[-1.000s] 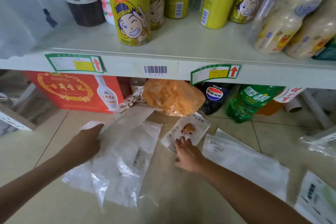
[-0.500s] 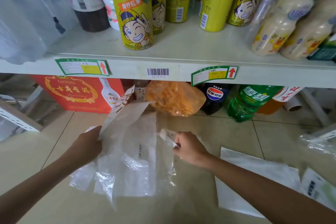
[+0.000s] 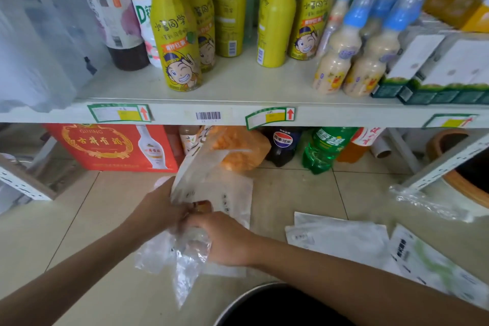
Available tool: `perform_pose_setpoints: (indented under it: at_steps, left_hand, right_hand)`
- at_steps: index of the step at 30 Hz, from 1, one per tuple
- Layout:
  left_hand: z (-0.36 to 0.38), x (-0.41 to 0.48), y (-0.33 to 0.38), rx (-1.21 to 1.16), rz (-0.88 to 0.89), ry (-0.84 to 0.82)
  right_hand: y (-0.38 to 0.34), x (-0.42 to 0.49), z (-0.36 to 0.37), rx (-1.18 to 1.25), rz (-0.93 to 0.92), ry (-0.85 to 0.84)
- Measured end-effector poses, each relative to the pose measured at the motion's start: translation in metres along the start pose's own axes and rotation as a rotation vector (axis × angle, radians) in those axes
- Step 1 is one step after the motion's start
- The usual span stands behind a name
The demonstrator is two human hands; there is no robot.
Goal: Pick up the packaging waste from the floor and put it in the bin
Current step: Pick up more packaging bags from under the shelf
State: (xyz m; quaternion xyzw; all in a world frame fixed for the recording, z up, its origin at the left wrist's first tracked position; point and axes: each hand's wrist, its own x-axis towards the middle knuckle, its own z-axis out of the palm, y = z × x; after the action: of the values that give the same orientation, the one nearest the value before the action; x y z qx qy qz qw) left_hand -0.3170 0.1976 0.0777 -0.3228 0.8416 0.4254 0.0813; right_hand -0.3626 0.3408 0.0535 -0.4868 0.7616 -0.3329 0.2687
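a long pale shelf [image 3: 238,114] crosses the view, stocked with yellow bottles [image 3: 180,42] above, and a red box [image 3: 111,147], an orange bag [image 3: 238,148] and soda bottles [image 3: 283,143] sit beneath it on the tiled floor [image 3: 53,233]. at the bottom edge a dark round rim [image 3: 251,296] shows, likely the bin, though too little of it is visible to be sure.

on the floor to the right lie flat white packets [image 3: 341,238], a printed wrapper [image 3: 434,264] and a crumpled clear film [image 3: 423,201] near the shelf foot, all apart from the hands.

at the centre a bundle of clear plastic bags [image 3: 209,193] is lifted off the tiles, its top tilted toward the shelf and a loose tail hanging down. the left hand [image 3: 158,212] is closed on the bundle's left edge. the right hand [image 3: 227,238] is closed around the lower crumpled part, and the two hands touch or nearly touch.

as a judgement, the task is early to midway: one batch is gathered but nothing visibly sits in the bin, and at least three pieces on the right remain to be collected.
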Motion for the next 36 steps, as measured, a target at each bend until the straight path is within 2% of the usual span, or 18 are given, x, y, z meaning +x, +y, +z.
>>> perform_pose_setpoints:
  at_steps: [4, 7, 10, 13, 17, 20, 24, 27, 28, 30, 32, 33, 36]
  left_hand:
    - [0.013, 0.0, -0.006, 0.038, 0.074, -0.021]
    - [0.024, -0.002, -0.006, 0.221, 0.2, 0.034]
    - [0.032, 0.0, -0.005, 0.336, 0.287, 0.076]
    - [0.04, 0.004, -0.008, 0.463, 0.272, 0.056]
    - [0.056, 0.014, -0.01, 0.506, 0.252, 0.061]
    - [0.072, 0.016, -0.011, 0.509, 0.267, 0.032]
    - [0.087, 0.009, -0.005, 0.513, 0.265, 0.002]
    - [0.089, 0.004, 0.0, 0.496, 0.242, 0.003]
    - [0.088, 0.004, 0.001, 0.479, 0.232, 0.004]
    - [0.084, 0.008, 0.002, 0.448, 0.197, 0.024]
    - [0.081, 0.01, 0.0, 0.365, 0.152, 0.025]
    - [0.081, 0.009, 0.0, 0.309, 0.133, 0.005]
    - [0.088, -0.002, 0.008, 0.089, 0.116, -0.153]
  right_hand:
    - [0.008, -0.019, -0.015, 0.017, 0.058, -0.054]
    - [0.045, -0.05, -0.035, -0.039, 0.205, -0.107]
    - [0.107, -0.104, -0.045, -0.24, 0.425, -0.141]
    - [0.164, -0.161, -0.028, -0.388, 0.631, -0.19]
    - [0.215, -0.202, 0.026, -0.516, 0.721, -0.235]
    - [0.233, -0.204, 0.054, -0.621, 0.714, -0.178]
    - [0.243, -0.208, 0.064, -0.769, 0.548, -0.202]
    - [0.239, -0.208, 0.061, -0.779, 0.509, -0.183]
    - [0.232, -0.205, 0.053, -0.735, 0.541, -0.134]
    - [0.212, -0.195, 0.031, -0.551, 0.613, 0.097]
    - [0.186, -0.185, 0.008, -0.309, 0.536, 0.38]
    - [0.17, -0.177, 0.0, -0.203, 0.455, 0.454]
    - [0.12, -0.139, -0.011, 0.033, 0.203, 0.439]
